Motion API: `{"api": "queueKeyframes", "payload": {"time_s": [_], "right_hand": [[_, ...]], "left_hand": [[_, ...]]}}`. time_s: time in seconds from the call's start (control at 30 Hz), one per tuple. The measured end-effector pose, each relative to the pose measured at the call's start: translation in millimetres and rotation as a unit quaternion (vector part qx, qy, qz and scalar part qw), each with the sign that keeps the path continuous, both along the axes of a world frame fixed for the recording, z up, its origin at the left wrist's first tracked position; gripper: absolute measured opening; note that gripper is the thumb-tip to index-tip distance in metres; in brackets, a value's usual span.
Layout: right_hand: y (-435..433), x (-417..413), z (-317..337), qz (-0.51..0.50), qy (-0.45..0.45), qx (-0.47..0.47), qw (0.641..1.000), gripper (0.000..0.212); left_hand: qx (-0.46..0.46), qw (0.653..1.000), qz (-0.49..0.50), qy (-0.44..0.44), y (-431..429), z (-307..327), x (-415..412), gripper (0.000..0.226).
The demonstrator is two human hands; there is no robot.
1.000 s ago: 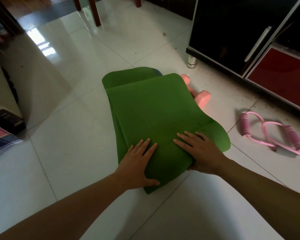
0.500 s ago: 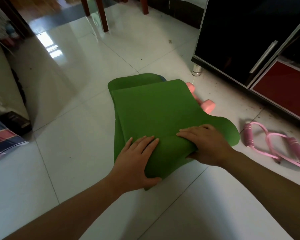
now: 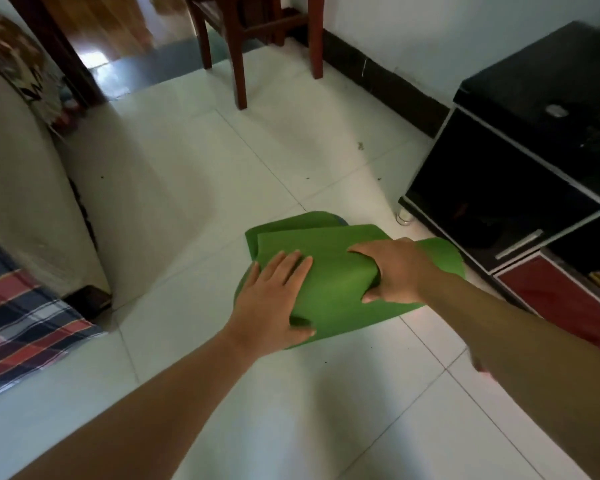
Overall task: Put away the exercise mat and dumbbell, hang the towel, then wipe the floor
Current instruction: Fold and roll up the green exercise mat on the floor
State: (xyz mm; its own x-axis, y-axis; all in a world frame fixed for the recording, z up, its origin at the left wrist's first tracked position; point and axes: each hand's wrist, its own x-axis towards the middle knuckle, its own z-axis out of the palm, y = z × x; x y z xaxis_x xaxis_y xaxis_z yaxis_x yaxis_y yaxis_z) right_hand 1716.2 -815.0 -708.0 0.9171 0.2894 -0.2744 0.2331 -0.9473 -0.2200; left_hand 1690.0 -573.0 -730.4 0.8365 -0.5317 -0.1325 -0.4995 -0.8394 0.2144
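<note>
The green exercise mat [image 3: 336,275] is folded into several layers and bunched up over the white tiled floor [image 3: 326,393] in front of me. My left hand [image 3: 274,296] lies on its near left part, fingers flat on top and thumb hooked round the near edge. My right hand [image 3: 392,271] grips the raised fold on the right, fingers curled over it. The dumbbell and the towel are not in view.
A black cabinet [image 3: 499,188] with a red drawer front [image 3: 551,289] stands close on the right. Wooden chair legs [image 3: 238,64] are at the back. A beige covered piece of furniture [image 3: 21,185] and a plaid cloth [image 3: 21,313] lie to the left.
Both hands went from pressing flat on the mat to gripping it, and the mat has bunched up. The view has tilted up; the pink dumbbell and pull band are out of sight.
</note>
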Motion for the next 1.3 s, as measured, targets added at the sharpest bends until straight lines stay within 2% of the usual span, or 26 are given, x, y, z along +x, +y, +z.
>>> {"api": "queueKeyframes", "payload": {"time_s": [0.07, 0.13, 0.23, 0.4, 0.6, 0.7, 1.03, 1.17, 1.3], "right_hand": [[1, 17, 12, -0.015, 0.028, -0.006, 0.999, 0.089], [-2, 33, 18, -0.034, 0.05, -0.005, 0.998, 0.094], [-12, 60, 21, -0.044, 0.08, 0.017, 0.996, 0.104], [-36, 95, 24, 0.011, 0.105, 0.02, 0.994, 0.113], [-40, 122, 16, 0.042, 0.113, -0.01, 0.993, 0.131], [-41, 148, 20, 0.041, 0.121, -0.012, 0.992, 0.121], [-39, 194, 25, -0.02, 0.096, 0.031, 0.995, 0.067], [-36, 199, 71, -0.04, 0.117, 0.029, 0.992, 0.06], [-24, 217, 143, -0.073, 0.102, 0.023, 0.992, 0.059]], "left_hand": [[0.014, 1.0, -0.017, 0.006, 0, 3, 17, 0.125], [0.022, 0.999, -0.029, 0.009, -3, 8, 38, 0.128], [0.022, 0.998, -0.026, 0.053, -9, 18, 73, 0.121], [0.045, 0.991, -0.012, 0.123, -22, 34, 117, 0.112], [0.06, 0.984, 0.007, 0.169, -35, 54, 169, 0.108], [0.069, 0.98, 0.013, 0.184, -41, 62, 193, 0.109], [0.048, 0.982, -0.007, 0.182, -35, 69, 248, 0.102], [0.04, 0.978, -0.029, 0.205, -28, 109, 258, 0.104], [0.024, 0.982, -0.06, 0.179, -19, 174, 287, 0.106]]}}
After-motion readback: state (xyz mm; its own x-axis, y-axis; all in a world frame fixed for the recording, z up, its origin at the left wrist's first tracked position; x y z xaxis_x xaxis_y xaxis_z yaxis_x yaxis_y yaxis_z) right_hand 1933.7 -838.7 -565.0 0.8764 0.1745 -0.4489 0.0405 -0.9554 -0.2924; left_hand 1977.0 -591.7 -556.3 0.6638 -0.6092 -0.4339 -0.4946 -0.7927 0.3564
